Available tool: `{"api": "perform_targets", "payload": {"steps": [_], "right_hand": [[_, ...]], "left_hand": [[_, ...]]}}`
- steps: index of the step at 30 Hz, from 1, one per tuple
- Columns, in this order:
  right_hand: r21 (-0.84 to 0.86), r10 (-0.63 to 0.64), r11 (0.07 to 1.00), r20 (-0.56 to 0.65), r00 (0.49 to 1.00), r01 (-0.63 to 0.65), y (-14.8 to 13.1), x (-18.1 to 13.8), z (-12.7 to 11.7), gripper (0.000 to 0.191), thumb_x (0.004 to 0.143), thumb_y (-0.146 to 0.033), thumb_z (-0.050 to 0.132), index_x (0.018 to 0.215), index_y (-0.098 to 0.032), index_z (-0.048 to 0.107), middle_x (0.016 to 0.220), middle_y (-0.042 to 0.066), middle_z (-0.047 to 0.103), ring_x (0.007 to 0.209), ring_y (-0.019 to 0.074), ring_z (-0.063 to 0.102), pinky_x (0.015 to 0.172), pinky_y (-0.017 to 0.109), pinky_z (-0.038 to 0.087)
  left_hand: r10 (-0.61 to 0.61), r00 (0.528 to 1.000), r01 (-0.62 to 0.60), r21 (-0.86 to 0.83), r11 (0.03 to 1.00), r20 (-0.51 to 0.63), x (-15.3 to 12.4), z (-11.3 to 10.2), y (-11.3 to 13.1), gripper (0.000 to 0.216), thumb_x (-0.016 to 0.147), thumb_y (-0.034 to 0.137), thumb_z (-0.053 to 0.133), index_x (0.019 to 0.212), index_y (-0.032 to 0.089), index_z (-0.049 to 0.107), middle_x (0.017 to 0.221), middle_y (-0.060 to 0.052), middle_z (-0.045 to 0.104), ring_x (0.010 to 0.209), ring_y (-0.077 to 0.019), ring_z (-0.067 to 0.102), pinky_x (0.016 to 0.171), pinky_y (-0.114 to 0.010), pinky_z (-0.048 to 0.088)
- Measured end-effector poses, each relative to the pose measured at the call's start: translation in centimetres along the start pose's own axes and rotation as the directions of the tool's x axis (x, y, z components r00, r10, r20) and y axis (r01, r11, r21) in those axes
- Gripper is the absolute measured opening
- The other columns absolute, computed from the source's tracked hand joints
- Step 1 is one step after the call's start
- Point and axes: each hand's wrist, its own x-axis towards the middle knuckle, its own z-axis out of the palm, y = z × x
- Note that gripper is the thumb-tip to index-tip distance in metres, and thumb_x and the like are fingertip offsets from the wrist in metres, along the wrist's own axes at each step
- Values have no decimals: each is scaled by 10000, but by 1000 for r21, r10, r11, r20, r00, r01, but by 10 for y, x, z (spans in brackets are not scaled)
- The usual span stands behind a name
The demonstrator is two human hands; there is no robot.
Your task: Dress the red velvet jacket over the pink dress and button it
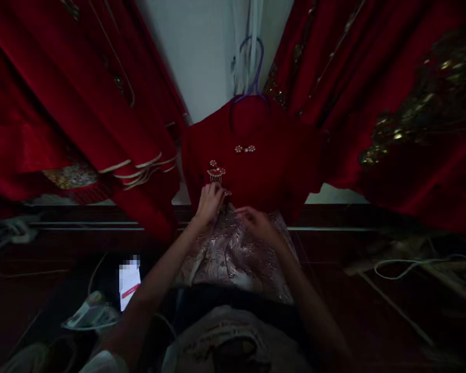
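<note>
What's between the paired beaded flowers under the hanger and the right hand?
Just plain red cloth shows between the flowers and right hand, in the head view.

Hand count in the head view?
2. Left hand: at the lower front of the red top, just below the beaded fringe ornament. Right hand: beside it, in front of the shiny patterned cloth. No others show.

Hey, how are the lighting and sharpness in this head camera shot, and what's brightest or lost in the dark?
Head view: dim overall, the lower right corner sinking to near black; the glowing white phone screen is brightest, partly pixelated; glints dot the shiny silvery-pink patterned cloth; the bare left hand and bare right hand look soft, finger details hard to make out.
</note>
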Motion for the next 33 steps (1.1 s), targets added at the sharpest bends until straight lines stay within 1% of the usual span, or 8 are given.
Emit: {"api": "perform_targets", "payload": {"steps": [5, 8, 12, 18, 21, 23, 26, 33], "right_hand": [[17, -13, 1000, -14, 1000, 13, 7, 3, 1, 243, 918, -327, 551, 1084, -191, 666, 1013, 56, 728, 912, 167, 683, 833, 298, 518], [21, -6, 1000, -2, 1000, 6, 9, 2, 2, 245, 921, -341, 551, 1089, -204, 666, 1027, 52, 728, 915, 167, 685, 829, 298, 521], [29, 0, 1000, 17, 1000, -1, 8, 1, 4, 247, 931, -342, 539, 1097, -209, 665, 1031, 51, 730, 937, 166, 685, 836, 295, 521], [24, -5, 1000, 3, 1000, 5, 3, 0, -1, 235, 926, -320, 552, 1096, -204, 664, 1003, 42, 730, 903, 153, 682, 826, 287, 516], [24, -2, 1000, -5, 1000, 2, 2, 0, -4, 241, 925, -336, 556, 1099, -207, 663, 995, 41, 730, 903, 152, 681, 820, 289, 520], [25, -3, 1000, -15, 1000, 3, 1, 0, -5, 243, 927, -347, 556, 1098, -211, 662, 1001, 41, 729, 905, 154, 682, 815, 292, 523], [17, -10, 1000, -13, 1000, 10, -1, -2, -5, 241, 932, -352, 551, 1101, -220, 660, 1001, 37, 730, 906, 157, 684, 811, 295, 526], [17, 1, 1000, 2, 1000, -1, -17, -5, -8, 237, 933, -341, 548, 1106, -226, 663, 1017, 34, 737, 926, 161, 694, 811, 287, 530]], "left_hand": [[195, 981, -193, -73, 978, 17, 8, -6, -12, 171, 965, 318, 522, 956, 188, 633, 1016, -63, 676, 978, -211, 571, 1008, -423, 413], [233, 972, -233, -58, 971, 0, 12, -8, -14, 181, 974, 316, 505, 900, 198, 621, 896, -24, 677, 921, -187, 583, 1125, -446, 329], [240, 969, -241, -17, 970, -58, 10, -4, -14, 150, 958, 249, 523, 870, 196, 632, 849, -22, 673, 867, -181, 578, 1124, -422, 334], [-29, 964, -1, -115, 993, -264, 4, -4, -5, 159, 922, 373, 593, 861, 243, 660, 730, 7, 672, 786, -189, 571, 1042, -478, 328], [-241, 924, 186, -199, 962, -297, 18, -15, 1, 189, 947, 364, 539, 1006, 222, 650, 925, -51, 688, 914, -221, 578, 1007, -472, 349], [-302, 908, 247, -212, 946, -291, 33, -23, 2, 254, 966, 332, 494, 1155, 221, 623, 1092, -101, 641, 1027, -248, 551, 986, -462, 370], [-253, 945, 227, -145, 963, -206, 54, -35, -5, 328, 966, 329, 480, 1258, 230, 590, 1233, -154, 548, 1102, -294, 502, 973, -483, 381], [33, 997, -38, -71, 997, -77, 69, -54, -45, 219, 955, 298, 498, 1096, 208, 640, 1249, -137, 569, 1146, -293, 506, 960, -469, 412]]}}
